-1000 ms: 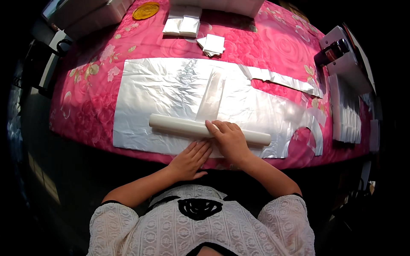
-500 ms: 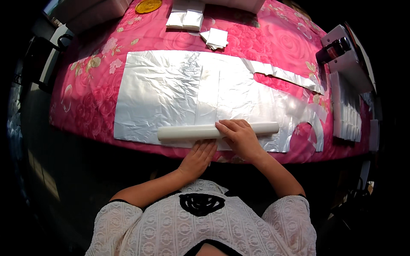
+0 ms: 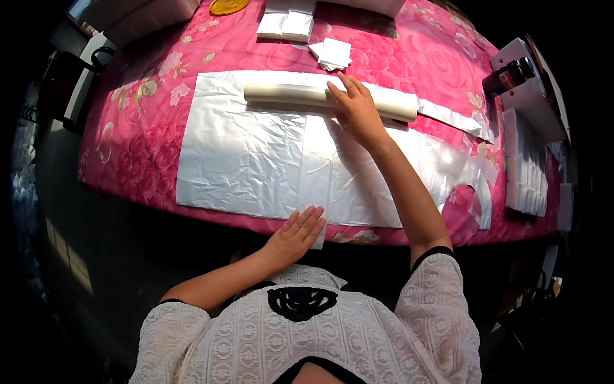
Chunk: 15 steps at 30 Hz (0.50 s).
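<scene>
Cream-coloured roll (image 3: 329, 98) lies crosswise at the far edge of a white plastic sheet (image 3: 256, 157), long axis running from 9 to 3 o'clock, tilted slightly down toward 3. Right hand (image 3: 355, 110) rests on top of it near its middle, fingers (image 3: 346, 86) extended and a little spread, palm down, pressing flat rather than curling around; no closed grasp visible. Right forearm stretches from 5 o'clock up across the sheet. Left hand (image 3: 297, 235) lies flat at the near edge of the sheet, at 6 o'clock from the roll and well apart from it, fingers straight and close together, tips on the plastic where a narrow strip of it hangs over the table edge; nothing gripped. Sheet is spread wide, wrinkled, with a vertical fold line down its middle and a cut-out, handle-shaped end (image 3: 476, 185) at 3 o'clock. It lies on a pink floral tablecloth (image 3: 137, 137). Beyond the roll at 12 o'clock, a small stack of white folded squares (image 3: 335, 54) and two flatter white packs (image 3: 285, 24). At 3 o'clock, a white machine (image 3: 521, 86) and a row of white pieces (image 3: 528, 169) beside it.
</scene>
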Motion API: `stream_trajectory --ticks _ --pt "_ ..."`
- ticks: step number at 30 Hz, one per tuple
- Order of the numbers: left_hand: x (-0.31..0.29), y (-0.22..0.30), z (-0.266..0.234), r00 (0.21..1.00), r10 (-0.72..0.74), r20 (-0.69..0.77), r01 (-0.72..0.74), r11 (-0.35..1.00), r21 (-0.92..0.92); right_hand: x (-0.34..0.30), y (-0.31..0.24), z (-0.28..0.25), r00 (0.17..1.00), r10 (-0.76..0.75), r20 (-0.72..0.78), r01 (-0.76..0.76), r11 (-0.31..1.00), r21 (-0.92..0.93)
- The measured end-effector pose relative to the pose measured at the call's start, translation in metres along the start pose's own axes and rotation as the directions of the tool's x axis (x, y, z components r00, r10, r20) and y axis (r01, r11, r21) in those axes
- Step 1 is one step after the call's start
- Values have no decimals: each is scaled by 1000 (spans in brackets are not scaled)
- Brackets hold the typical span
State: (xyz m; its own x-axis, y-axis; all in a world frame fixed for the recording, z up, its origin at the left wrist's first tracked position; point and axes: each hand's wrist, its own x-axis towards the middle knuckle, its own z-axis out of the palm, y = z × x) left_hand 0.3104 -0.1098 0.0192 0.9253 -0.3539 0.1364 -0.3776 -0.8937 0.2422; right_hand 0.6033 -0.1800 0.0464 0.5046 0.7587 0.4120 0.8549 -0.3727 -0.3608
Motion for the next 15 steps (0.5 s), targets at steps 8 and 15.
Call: stream_trajectory --ticks 8,15 --pt "-3 -37 -20 992 99 -82 -116 965 -235 -115 -89 -22 881 -254 399 98 923 372" --pt "22 -60 -41 987 102 -123 -125 973 -196 -130 -91 -14 966 -74 249 24 980 198"
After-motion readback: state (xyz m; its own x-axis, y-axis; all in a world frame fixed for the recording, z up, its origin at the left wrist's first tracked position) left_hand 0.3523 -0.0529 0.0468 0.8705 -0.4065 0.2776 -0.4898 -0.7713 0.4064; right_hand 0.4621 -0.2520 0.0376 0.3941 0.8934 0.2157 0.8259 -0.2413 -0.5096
